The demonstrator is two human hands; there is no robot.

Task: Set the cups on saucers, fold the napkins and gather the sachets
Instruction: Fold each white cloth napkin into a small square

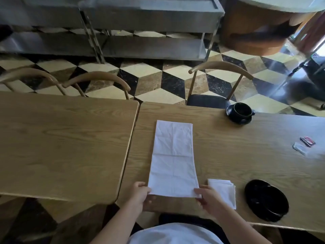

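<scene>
A long white napkin (173,157) lies folded into a strip on the wooden table (228,155), running away from me. My left hand (139,194) pinches its near left corner and my right hand (207,198) pinches its near right corner. A smaller folded napkin (224,191) rests just right of my right hand. A black cup (241,110) stands on a black saucer (235,118) at the far edge. Stacked black saucers (265,199) sit near the front right. A red sachet (307,140) and a white sachet (299,147) lie at the far right.
A second wooden table (61,147) adjoins on the left with a narrow gap between. Wooden chairs (219,80) stand along the far side, over a chequered floor. A metal shelving unit (140,32) runs along the back.
</scene>
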